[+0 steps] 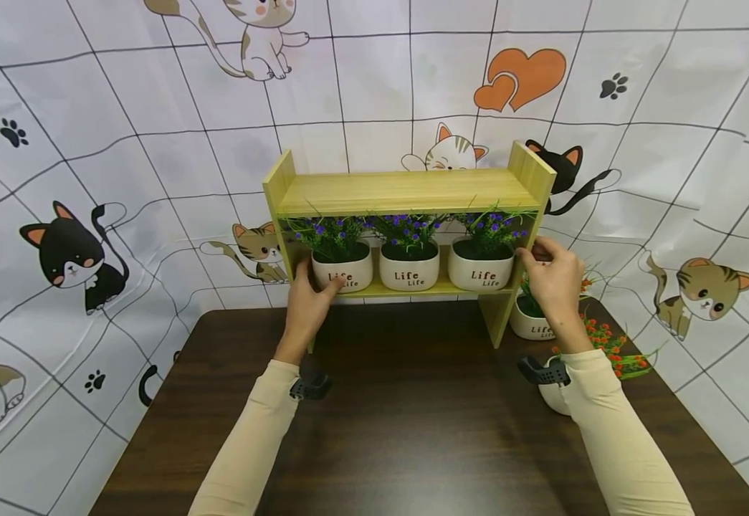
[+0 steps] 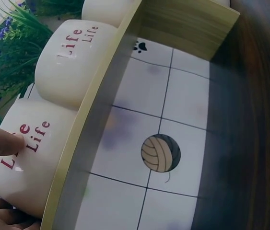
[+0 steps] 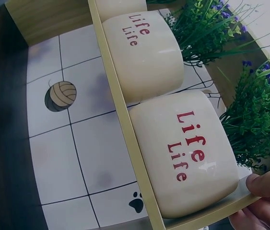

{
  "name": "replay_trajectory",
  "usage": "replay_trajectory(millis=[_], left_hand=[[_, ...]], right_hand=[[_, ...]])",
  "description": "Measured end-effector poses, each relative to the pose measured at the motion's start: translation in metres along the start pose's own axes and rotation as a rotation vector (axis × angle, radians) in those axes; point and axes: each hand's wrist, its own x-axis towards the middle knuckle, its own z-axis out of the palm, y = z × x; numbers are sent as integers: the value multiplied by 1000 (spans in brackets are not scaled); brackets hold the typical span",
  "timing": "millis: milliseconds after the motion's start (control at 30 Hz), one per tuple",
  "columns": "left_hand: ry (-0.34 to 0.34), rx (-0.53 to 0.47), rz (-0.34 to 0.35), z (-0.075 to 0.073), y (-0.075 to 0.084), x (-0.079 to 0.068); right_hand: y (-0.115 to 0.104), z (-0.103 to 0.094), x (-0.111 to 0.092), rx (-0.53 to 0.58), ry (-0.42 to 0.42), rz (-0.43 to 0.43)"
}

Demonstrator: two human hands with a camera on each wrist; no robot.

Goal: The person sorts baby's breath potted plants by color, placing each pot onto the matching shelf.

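Head view: pale-yellow wooden two-tier shelf (image 1: 406, 192) on dark-brown wood-grain table (image 1: 406, 430); along the lower tier, three rounded white "Life" pots (image 1: 409, 271) with purple-flowered green plants (image 1: 409, 233); left hand (image 1: 309, 297) at the leftmost pot (image 1: 351, 266), right hand (image 1: 553, 276) at the right side panel (image 1: 534, 175).

Left wrist view: leftmost pot clamped between thumb and curled fingers.

Right wrist view: thumb and fingers clamped on the panel's edge, beside the rightmost pot (image 3: 185, 155).
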Motion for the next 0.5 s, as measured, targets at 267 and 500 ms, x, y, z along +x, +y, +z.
replay_trajectory(millis=[267, 500], left_hand=[[15, 33, 1, 0, 1, -1], [132, -35, 105, -1, 5, -14]], right_hand=[[0, 1, 0, -4, -4, 8], [0, 0, 0, -18, -9, 14]])
